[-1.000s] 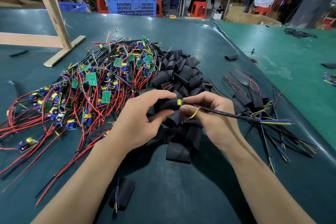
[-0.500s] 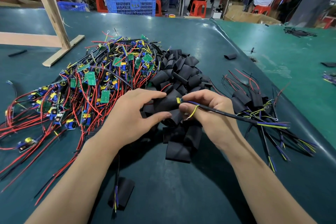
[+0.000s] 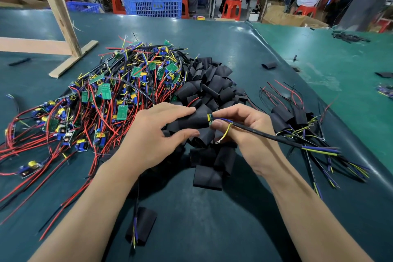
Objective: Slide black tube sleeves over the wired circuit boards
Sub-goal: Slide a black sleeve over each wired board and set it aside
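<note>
Your left hand (image 3: 157, 134) grips a black sleeve (image 3: 194, 120) between thumb and fingers, holding it just above the heap of loose sleeves (image 3: 212, 91) at the middle of the table (image 3: 212, 229). A circuit board (image 3: 210, 119) sits almost wholly inside that sleeve; only its green and yellow end shows at the sleeve's right mouth. Your right hand (image 3: 244, 132) pinches the board's end and its wires at that mouth, fingers curled. A black cable (image 3: 265, 135) runs from the pinch out to the right, ending in blue and yellow strands. A short yellow wire (image 3: 225, 134) with a ring end hangs below your right fingers.

To the left of the heap lies a large tangle of unsleeved boards (image 3: 106, 95), green boards with red, black, yellow and blue wires, spreading to the table's left edge. To the right of your right hand lies a smaller group of sleeved boards (image 3: 291, 117), their wires fanned out toward the table's right side. One more sleeved piece (image 3: 141, 226) lies alone near you, between your forearms and closer to the left one.

A wooden frame (image 3: 61, 23) stands on the table at far left. A single sleeve (image 3: 269, 65) lies apart at the far right of the table. Beyond the table are a blue crate (image 3: 153, 5), red stools (image 3: 231, 8) and seated people, backs turned.
</note>
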A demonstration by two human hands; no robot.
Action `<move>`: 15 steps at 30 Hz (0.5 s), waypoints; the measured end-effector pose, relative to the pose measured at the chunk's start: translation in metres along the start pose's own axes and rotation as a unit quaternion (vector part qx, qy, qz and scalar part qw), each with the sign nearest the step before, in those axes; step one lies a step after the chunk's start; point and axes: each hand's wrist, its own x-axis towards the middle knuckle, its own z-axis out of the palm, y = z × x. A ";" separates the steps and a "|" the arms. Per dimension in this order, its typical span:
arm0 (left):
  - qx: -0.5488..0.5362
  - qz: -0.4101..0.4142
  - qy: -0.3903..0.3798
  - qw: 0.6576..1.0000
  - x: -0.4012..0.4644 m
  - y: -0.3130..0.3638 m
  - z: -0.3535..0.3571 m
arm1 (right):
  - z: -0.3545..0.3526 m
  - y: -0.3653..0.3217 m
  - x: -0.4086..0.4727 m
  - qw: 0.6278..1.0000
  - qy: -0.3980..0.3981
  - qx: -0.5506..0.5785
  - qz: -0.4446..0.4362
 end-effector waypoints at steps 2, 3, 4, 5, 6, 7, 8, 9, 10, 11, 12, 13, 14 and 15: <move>-0.005 0.004 0.001 1.000 0.000 0.001 0.001 | 0.000 0.000 0.000 1.000 0.001 0.011 0.003; -0.007 0.004 0.002 1.000 0.000 0.002 0.001 | 0.000 0.000 0.000 1.000 0.000 0.018 0.006; -0.008 0.005 0.003 1.000 0.000 0.002 0.001 | 0.001 0.000 0.000 1.000 -0.003 0.026 0.009; -0.008 0.004 0.003 1.000 0.000 0.002 0.001 | 0.001 0.000 0.000 0.999 -0.007 0.033 0.012; -0.006 0.003 0.002 1.000 0.000 0.003 0.001 | 0.002 0.000 -0.001 0.999 -0.010 0.037 0.015; -0.004 0.002 0.001 1.000 0.000 0.003 0.001 | 0.003 0.000 -0.001 0.999 -0.014 0.040 0.019; -0.002 0.003 0.001 1.000 0.000 0.003 0.000 | 0.003 0.000 -0.002 0.999 -0.016 0.041 0.023; 0.001 0.006 0.000 1.000 0.000 0.003 0.000 | 0.002 0.000 -0.001 0.999 -0.015 0.044 0.027; 0.004 0.010 0.000 1.000 0.000 0.004 0.000 | 0.001 -0.001 -0.001 0.998 -0.012 0.047 0.031; 0.006 0.013 0.000 1.000 0.000 0.004 0.001 | 0.000 -0.002 -0.001 0.998 -0.008 0.047 0.035; 0.006 0.013 -0.001 1.000 0.000 0.005 0.001 | -0.001 -0.003 0.000 0.998 -0.007 0.048 0.039; 0.006 0.010 -0.002 1.000 0.000 0.005 0.002 | -0.002 -0.003 0.000 0.998 -0.008 0.050 0.043; 0.006 0.008 -0.003 1.000 0.001 0.005 0.002 | -0.002 -0.002 0.000 0.997 -0.010 0.053 0.048; 0.006 0.005 -0.003 1.000 0.001 0.006 0.003 | -0.001 -0.002 0.000 0.997 -0.010 0.054 0.050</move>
